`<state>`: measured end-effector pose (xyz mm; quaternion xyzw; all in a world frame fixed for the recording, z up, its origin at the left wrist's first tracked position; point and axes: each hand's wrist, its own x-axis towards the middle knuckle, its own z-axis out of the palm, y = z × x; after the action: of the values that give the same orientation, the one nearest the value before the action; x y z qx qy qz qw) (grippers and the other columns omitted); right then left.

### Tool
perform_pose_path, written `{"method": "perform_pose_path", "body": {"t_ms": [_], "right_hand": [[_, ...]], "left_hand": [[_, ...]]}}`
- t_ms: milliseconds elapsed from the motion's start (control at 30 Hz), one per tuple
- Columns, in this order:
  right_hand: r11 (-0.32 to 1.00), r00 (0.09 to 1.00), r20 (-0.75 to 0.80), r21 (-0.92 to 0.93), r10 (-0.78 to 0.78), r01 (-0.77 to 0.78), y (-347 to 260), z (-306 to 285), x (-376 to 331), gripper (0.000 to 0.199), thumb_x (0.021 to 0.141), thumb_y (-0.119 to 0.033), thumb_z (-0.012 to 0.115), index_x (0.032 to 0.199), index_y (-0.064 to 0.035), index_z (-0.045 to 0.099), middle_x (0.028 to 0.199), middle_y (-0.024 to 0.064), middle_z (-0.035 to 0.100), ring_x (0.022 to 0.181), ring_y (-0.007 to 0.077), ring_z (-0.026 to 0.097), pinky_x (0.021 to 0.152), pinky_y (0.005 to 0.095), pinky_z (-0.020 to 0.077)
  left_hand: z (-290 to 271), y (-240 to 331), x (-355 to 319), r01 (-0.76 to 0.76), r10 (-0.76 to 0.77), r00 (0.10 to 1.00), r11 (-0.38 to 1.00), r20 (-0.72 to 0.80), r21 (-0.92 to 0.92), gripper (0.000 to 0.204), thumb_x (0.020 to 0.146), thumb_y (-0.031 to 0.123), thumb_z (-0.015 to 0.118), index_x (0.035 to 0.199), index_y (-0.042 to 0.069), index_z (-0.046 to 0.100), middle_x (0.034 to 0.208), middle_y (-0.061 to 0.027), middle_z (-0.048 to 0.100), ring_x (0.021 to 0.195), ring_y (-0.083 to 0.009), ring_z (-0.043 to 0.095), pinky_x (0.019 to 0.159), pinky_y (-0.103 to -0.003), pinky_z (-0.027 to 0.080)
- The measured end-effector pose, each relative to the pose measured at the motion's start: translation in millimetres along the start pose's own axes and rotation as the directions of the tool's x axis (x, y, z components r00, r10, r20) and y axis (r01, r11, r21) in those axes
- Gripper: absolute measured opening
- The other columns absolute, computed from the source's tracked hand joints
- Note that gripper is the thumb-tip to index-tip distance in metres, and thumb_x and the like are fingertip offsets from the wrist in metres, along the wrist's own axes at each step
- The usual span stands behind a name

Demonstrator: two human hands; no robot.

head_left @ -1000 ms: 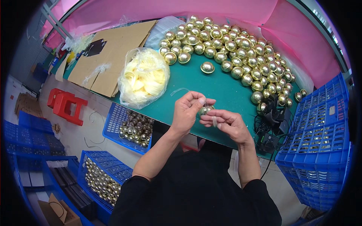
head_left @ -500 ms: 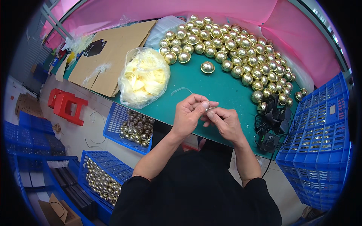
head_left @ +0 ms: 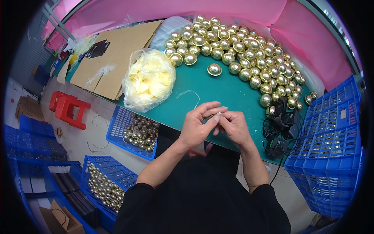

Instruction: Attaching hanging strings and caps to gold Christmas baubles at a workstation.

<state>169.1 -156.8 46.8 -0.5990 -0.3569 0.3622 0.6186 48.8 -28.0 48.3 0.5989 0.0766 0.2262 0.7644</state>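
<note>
Above the table's near edge, my left hand [head_left: 199, 124] and my right hand [head_left: 234, 128] meet at their fingertips. Both are pinched closed around something small and pale, mostly covered by the fingers, too tiny to name. A thin clear strand [head_left: 188, 92] curves over the green tabletop and runs up to the fingers of my left hand; whether it joins the pinched piece cannot be seen. Beyond my hands, a single gold ball [head_left: 214, 70] with a rim round its middle lies apart from a large heap of such gold balls [head_left: 255, 58].
Left of my hands sits a clear plastic bag [head_left: 149, 80] of pale yellow strips, beside flat cardboard [head_left: 117, 50]. Black cabled devices [head_left: 282, 130] lie at the table's right end, near stacked blue crates [head_left: 327, 152]. Lower left are a blue crate of balls [head_left: 113, 126] and a red stool [head_left: 70, 110].
My fingertips have shifted slightly, and the left fingers are more bent together over the small piece. The clear strand's curve has moved and shows longer on the table.
</note>
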Motion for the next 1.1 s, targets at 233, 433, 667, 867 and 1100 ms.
{"method": "perform_pose_path", "body": {"t_ms": [233, 433, 667, 867, 1100], "right_hand": [[0.998, 0.998, 0.031, -0.006, 0.056, -0.056, 4.5, -2.6, -0.3, 0.028, 0.106, -0.02, 0.063, 0.094, 0.0026, 0.074, 0.078, 0.0073, 0.074, 0.063, 0.0097, 0.065, 0.055, 0.0236, 0.047], [0.989, 0.992, -0.126, -0.143, 0.016, -0.034, -18.8, -5.8, -8.3, 0.017, 0.099, -0.014, 0.071, 0.096, 0.0022, 0.076, 0.077, 0.0038, 0.072, 0.064, 0.0072, 0.063, 0.057, 0.0228, 0.046], [0.903, 0.936, -0.164, -0.359, -0.312, 0.238, -52.2, -9.6, -2.9, 0.015, 0.093, -0.008, 0.076, 0.105, 0.0017, 0.076, 0.085, 0.0004, 0.063, 0.071, 0.0058, 0.056, 0.061, 0.0217, 0.042], [0.866, 0.941, -0.066, -0.417, -0.332, 0.276, -57.4, -7.1, 5.7, 0.012, 0.09, -0.007, 0.078, 0.101, -0.0008, 0.078, 0.081, 0.0031, 0.064, 0.065, 0.0077, 0.055, 0.057, 0.0253, 0.042], [0.883, 0.959, -0.066, -0.412, -0.277, 0.226, -60.4, -4.4, 7.9, 0.011, 0.096, -0.007, 0.072, 0.092, 0.0028, 0.07, 0.083, 0.0023, 0.058, 0.069, 0.0079, 0.053, 0.059, 0.0242, 0.0405]], "left_hand": [[4.7, 13.3, 1.9, 0.145, -0.144, 0.986, 0.989, -0.08, 0.006, 0.035, 0.102, 0.007, 0.064, 0.133, -0.01, 0.059, 0.118, -0.0173, 0.076, 0.101, -0.0143, 0.071, 0.084, -0.027, 0.06], [1.0, 7.9, 3.4, 0.038, -0.035, 0.994, 0.999, -0.101, 0.029, 0.034, 0.102, 0.005, 0.065, 0.132, -0.009, 0.059, 0.114, -0.0145, 0.078, 0.101, -0.0136, 0.072, 0.086, -0.026, 0.058], [-0.4, 19.2, 1.7, 0.017, -0.004, 0.996, 0.99, -0.091, 0.141, 0.035, 0.101, 0.003, 0.066, 0.133, -0.009, 0.06, 0.111, -0.0137, 0.078, 0.101, -0.0113, 0.07, 0.09, -0.027, 0.056], [1.5, 22.4, 1.3, -0.001, 0.014, 0.998, 0.979, -0.063, 0.204, 0.038, 0.099, 0.002, 0.068, 0.135, -0.008, 0.06, 0.11, -0.0126, 0.078, 0.098, -0.0097, 0.069, 0.087, -0.025, 0.055], [-2.8, 22.8, 6.6, 0.022, -0.013, 0.999, 0.978, -0.044, 0.207, 0.035, 0.098, 0.003, 0.07, 0.13, -0.007, 0.064, 0.106, -0.0109, 0.078, 0.095, -0.0099, 0.069, 0.084, -0.026, 0.056]]}}
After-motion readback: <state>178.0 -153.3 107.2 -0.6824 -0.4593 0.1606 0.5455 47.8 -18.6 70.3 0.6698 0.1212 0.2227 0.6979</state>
